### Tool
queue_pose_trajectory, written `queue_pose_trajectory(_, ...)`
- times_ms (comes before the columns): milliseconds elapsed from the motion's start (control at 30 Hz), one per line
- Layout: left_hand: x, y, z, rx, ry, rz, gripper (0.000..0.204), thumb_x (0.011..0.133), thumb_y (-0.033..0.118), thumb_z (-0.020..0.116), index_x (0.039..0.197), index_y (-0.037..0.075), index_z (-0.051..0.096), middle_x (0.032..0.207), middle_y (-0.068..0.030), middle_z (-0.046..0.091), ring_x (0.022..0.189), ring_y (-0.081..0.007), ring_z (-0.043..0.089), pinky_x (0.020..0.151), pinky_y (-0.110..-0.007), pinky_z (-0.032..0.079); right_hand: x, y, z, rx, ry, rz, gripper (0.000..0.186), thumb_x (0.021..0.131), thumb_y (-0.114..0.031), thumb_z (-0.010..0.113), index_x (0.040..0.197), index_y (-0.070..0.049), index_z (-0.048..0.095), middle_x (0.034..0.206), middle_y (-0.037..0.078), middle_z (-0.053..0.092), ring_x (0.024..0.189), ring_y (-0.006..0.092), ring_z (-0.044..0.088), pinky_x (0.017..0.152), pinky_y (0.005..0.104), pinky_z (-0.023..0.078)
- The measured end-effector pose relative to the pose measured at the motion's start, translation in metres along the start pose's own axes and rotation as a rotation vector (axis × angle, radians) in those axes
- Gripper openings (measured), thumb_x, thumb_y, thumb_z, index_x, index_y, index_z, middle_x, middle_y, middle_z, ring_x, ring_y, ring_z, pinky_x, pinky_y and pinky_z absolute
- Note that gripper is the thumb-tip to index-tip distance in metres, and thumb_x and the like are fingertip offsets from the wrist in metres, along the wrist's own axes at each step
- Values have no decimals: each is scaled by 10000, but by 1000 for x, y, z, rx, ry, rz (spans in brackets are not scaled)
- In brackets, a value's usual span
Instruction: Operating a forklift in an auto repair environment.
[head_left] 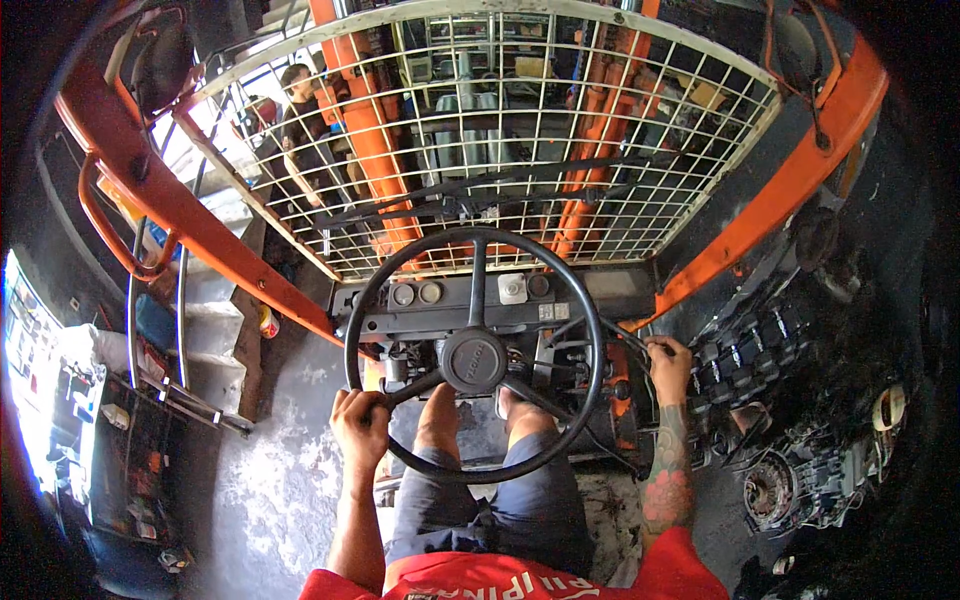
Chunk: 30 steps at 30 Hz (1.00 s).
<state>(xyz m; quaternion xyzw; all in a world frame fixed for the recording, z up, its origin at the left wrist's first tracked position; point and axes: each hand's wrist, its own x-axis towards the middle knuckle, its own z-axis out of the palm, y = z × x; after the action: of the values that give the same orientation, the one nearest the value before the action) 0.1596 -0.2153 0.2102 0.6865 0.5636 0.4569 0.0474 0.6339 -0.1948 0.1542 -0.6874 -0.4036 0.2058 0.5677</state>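
I sit behind a black steering wheel (pixel 478 362) in an orange forklift. At the wheel's lower left, my left hand (pixel 360 420) is closed around the rim; a dark rounded part, possibly a knob, shows by its fingers. My right hand (pixel 668 362) is out past the wheel's right side, its fingers curled round the end of a thin dark control lever (pixel 638 345). More levers (pixel 565 335) rise between it and the wheel. Beyond the wheel runs a dashboard (pixel 450 312) with round gauges (pixel 430 292).
A white wire guard (pixel 500 215) stands ahead, with the orange mast (pixel 380 150) behind it. Orange frame posts (pixel 750 235) flank the seat. Concrete steps (pixel 215 350) and a person (pixel 300 135) are on the left. Engine parts (pixel 810 480) lie on the right.
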Motion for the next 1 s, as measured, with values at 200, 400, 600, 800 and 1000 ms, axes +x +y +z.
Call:
queue_pose_trajectory(200,-3,-9,2,32,14,-1,49,651,10,577,669,38,612,628,-81,563,637,-266,491,597,-368,410,-5,-14,1,-112,7,47,146,747,-106,591,783,1,684,595,43,573,553,132,488,537,305,375)
queue_pose_trajectory(400,0,-2,4,5,37,-3,33,652,17,592,670,34,615,633,-84,561,643,-276,489,596,-374,404,-2,-7,-1,-97,12,7,145,753,-100,587,798,1,681,592,44,571,536,129,481,522,310,372)
queue_pose_trajectory(600,-2,-8,4,22,22,4,36,651,16,593,675,31,616,640,-89,557,655,-281,488,609,-374,406,-4,-12,0,-76,0,15,134,763,-81,582,802,8,674,598,39,570,529,118,470,510,296,367)
queue_pose_trajectory(800,-5,-7,-2,16,39,0,25,652,19,578,665,28,597,647,-96,556,655,-289,487,617,-382,407,-11,-21,1,-54,-21,44,122,774,-68,580,797,8,673,583,18,539,517,106,448,497,292,350)
queue_pose_trajectory(1000,-6,-10,3,1,19,17,38,657,21,566,668,28,602,641,-97,559,649,-291,490,625,-382,409,-18,-6,-2,-17,-17,80,130,780,-81,584,812,4,677,625,30,565,514,108,465,496,296,367)
